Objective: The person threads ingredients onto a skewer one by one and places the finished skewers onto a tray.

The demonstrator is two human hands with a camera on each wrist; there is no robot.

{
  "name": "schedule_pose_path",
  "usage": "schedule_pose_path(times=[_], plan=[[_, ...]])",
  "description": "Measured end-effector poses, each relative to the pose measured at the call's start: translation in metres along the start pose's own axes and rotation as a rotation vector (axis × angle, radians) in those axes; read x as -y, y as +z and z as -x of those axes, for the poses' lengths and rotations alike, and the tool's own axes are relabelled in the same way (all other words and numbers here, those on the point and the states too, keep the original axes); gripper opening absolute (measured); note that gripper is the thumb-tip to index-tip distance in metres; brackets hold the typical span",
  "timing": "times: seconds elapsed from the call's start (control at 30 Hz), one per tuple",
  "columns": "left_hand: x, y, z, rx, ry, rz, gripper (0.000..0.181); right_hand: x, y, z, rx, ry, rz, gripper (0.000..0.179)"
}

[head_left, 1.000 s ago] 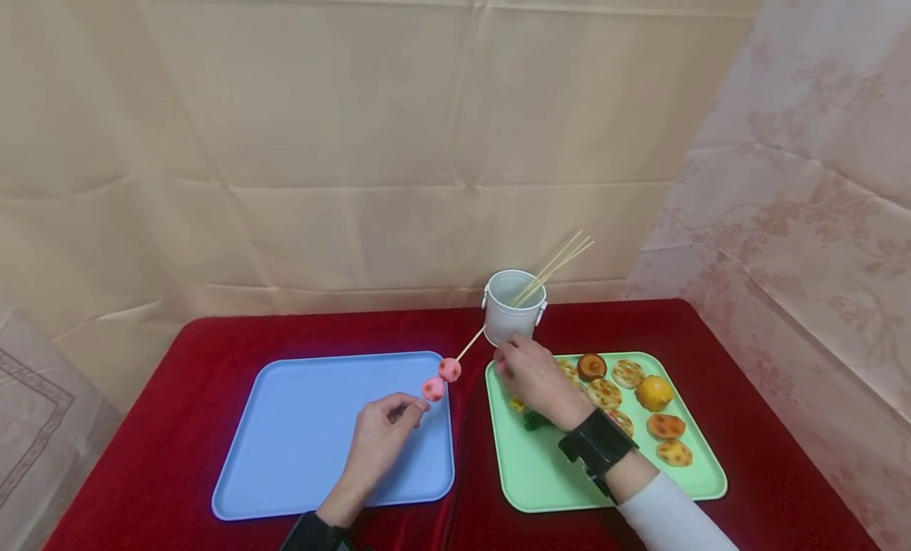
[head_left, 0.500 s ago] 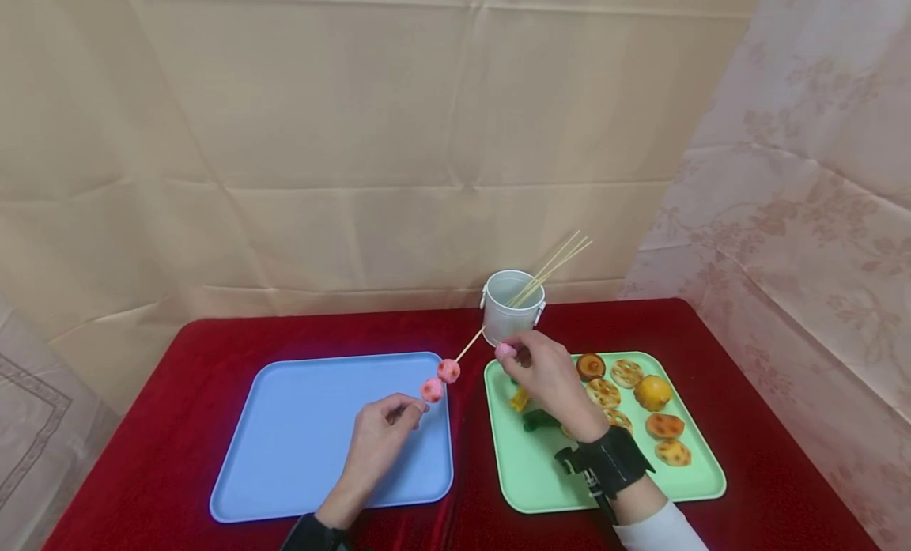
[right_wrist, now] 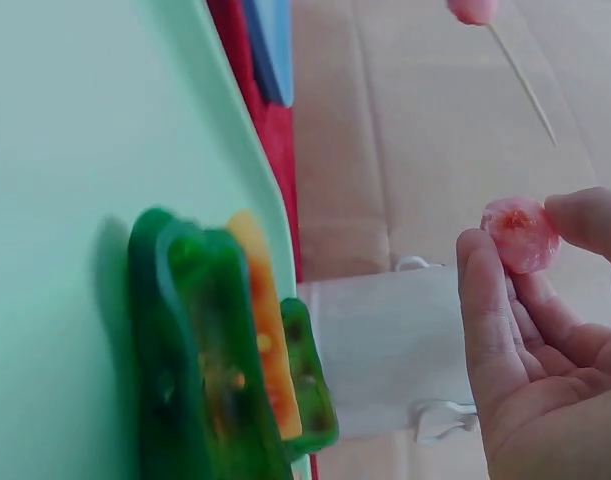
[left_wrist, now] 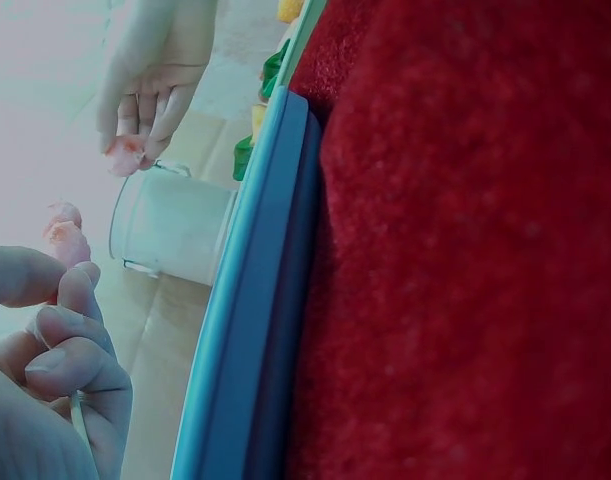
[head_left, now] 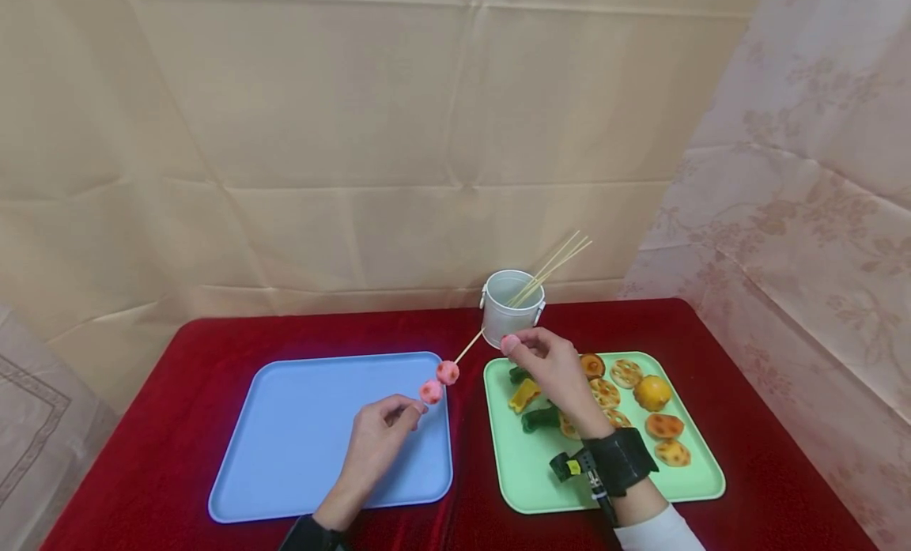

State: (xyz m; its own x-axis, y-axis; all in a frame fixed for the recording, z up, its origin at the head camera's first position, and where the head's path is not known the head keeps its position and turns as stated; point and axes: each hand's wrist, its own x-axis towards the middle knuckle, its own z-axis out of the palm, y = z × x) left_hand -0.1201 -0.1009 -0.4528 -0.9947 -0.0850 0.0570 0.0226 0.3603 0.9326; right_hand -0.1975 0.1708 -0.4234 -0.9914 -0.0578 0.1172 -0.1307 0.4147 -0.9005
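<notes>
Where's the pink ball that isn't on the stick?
In the head view, the loose pink ball is pinched in the right hand at the lower edge of the white bucket, right of the stick that the left hand holds.

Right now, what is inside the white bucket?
Thin sticks stand slanted in the white bucket, their upper ends poking out past its rim. Its front wall hides the bottom and their lower ends.
</notes>
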Motion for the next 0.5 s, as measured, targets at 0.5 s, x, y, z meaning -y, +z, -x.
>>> schedule_pose_path(times=[0.5], plan=[[0.0021,0.0009,0.0015,0.012,0.008,-0.003,0.010,0.0036,0.0033,0.0035,0.055,0.196,-0.357,0.044]])
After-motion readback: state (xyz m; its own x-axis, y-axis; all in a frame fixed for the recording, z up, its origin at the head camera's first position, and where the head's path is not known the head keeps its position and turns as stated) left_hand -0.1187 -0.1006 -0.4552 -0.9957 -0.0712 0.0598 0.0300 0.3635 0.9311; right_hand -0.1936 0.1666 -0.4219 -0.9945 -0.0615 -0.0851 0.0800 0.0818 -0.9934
